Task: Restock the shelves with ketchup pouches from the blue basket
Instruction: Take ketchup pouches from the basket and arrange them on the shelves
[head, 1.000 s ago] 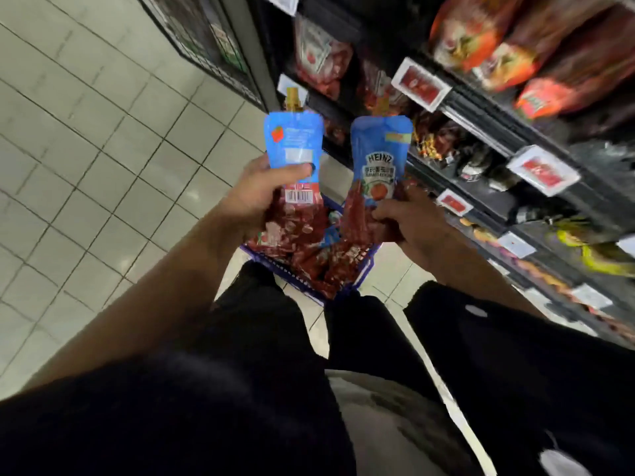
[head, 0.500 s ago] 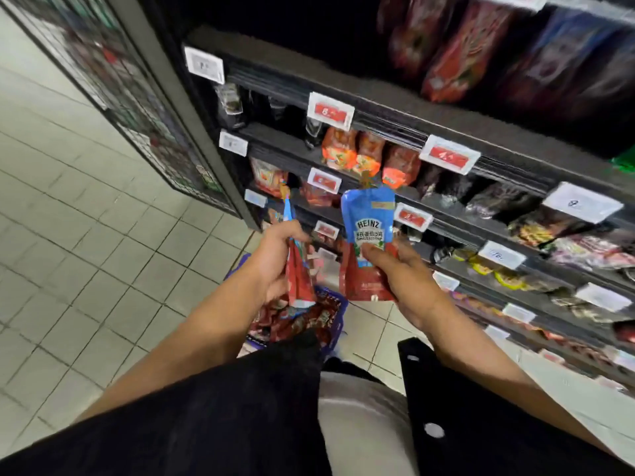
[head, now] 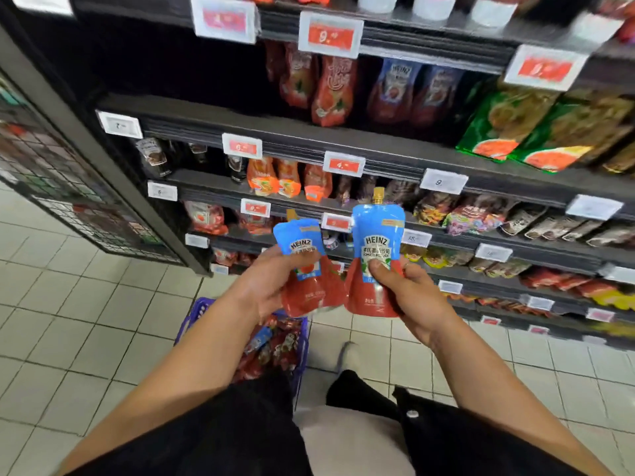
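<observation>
A: Head view, item one. Left hand (head: 271, 286), grip wrapped round the red lower half of a ketchup pouch (head: 305, 266), which tilts left, blue top and gold cap up.

B: Item two. Right hand (head: 409, 297), thumb pressed on the front of a second pouch (head: 376, 259), fingers curled behind; pouch upright, cap clear of the shelf lip.

A: Item three. Blue basket (head: 194, 317) on the tiled floor below the left forearm, more pouches inside.

B: Destination, as I judge it: the Heinz row (head: 412, 91) on the shelf above the hands, matching blue tops.

A: Handling advice: lift each pouch base-first, straighten the tilted one, seat it standing with the label outward, and release only once the base sits flat.

B: Edges: the price tags (head: 343, 163) stick out from each shelf front and could snag a cap. Open room: dark gap left of the red pouches on that shelf; free aisle floor to the left.
</observation>
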A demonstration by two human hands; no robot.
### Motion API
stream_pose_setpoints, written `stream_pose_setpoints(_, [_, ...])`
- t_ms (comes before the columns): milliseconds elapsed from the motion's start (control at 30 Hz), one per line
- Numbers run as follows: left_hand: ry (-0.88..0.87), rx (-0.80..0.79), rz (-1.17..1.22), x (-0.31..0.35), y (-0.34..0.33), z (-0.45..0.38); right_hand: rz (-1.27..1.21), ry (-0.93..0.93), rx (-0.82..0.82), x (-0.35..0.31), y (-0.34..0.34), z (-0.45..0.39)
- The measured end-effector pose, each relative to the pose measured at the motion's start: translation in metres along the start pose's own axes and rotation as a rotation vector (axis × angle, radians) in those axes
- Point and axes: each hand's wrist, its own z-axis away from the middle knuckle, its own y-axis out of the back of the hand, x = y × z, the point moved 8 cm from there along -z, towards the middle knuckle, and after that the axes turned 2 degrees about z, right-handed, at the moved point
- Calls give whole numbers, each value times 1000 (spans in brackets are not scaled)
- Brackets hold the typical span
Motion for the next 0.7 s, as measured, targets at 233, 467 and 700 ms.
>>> stream_pose_setpoints(233, [-266, -23, -273, 29, -58, -30, -15, 119, 73, -39, 65, -16])
stream_pose_setpoints(467, [-446, 75, -598, 71, -136, -86, 57, 239, 83, -101, 134, -56])
stream_pose_setpoints(700, [-620, 208, -782, 154, -186, -144, 246, 340, 110, -165, 156, -115])
